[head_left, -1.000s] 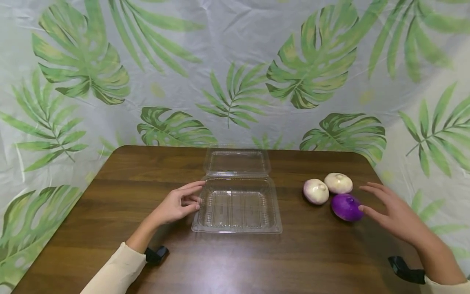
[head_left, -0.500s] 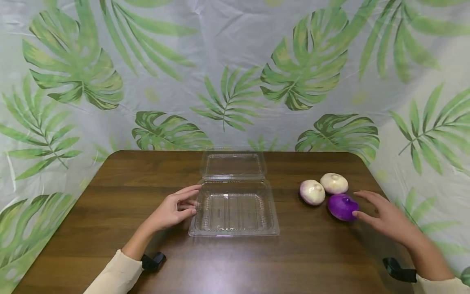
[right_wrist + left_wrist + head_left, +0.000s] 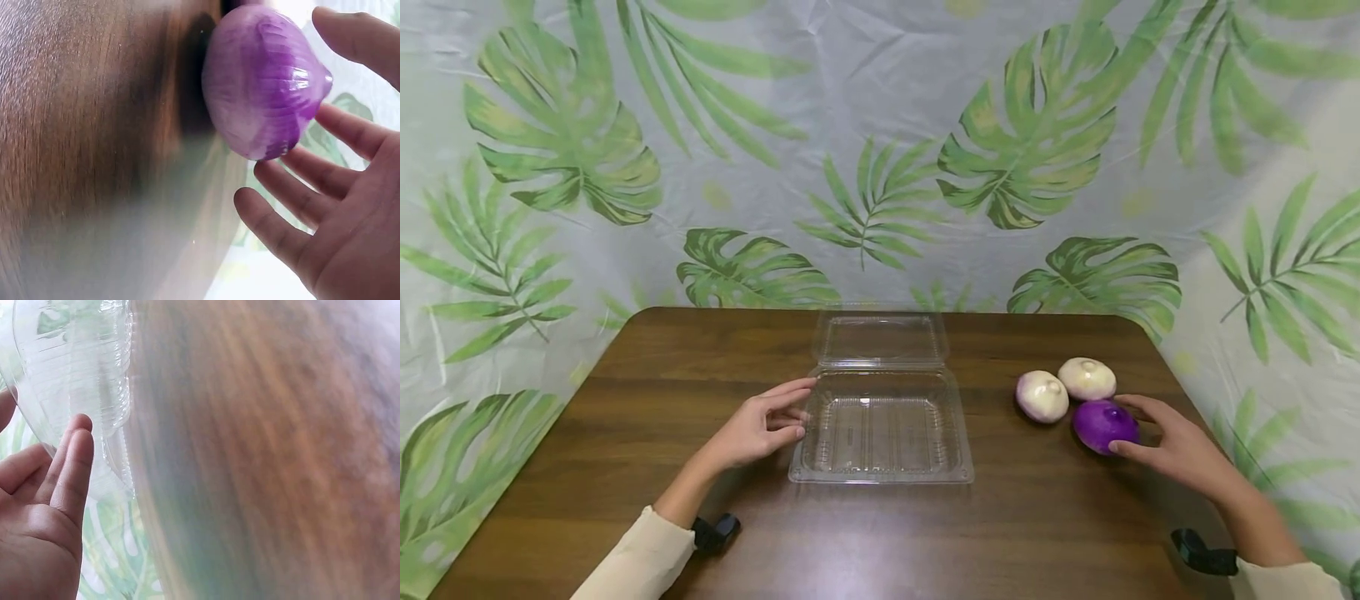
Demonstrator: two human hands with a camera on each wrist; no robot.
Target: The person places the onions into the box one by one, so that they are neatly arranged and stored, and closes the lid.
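A purple onion [image 3: 1099, 427] sits on the right of the table, beside two paler onions [image 3: 1042, 397] with white tops and purple edges. My right hand [image 3: 1176, 450] reaches around the purple onion's right side, thumb in front and fingers behind. In the right wrist view the fingers [image 3: 287, 187] are spread close to the onion, and the thumb [image 3: 350, 31] stands a little off it. My left hand [image 3: 748, 432] is at the left rim of a clear plastic clamshell container [image 3: 880, 478], its fingers loosely extended. The container's lid [image 3: 880, 337] is folded back.
The brown wooden table [image 3: 850, 550] has rounded far corners. A pale cloth [image 3: 880, 125] printed with green leaves hangs behind it and down both sides. Each wrist wears a black strap-like device [image 3: 717, 533].
My right hand has moved left and closer around the purple onion. The left hand stays at the container's rim. The head view has shifted slightly.
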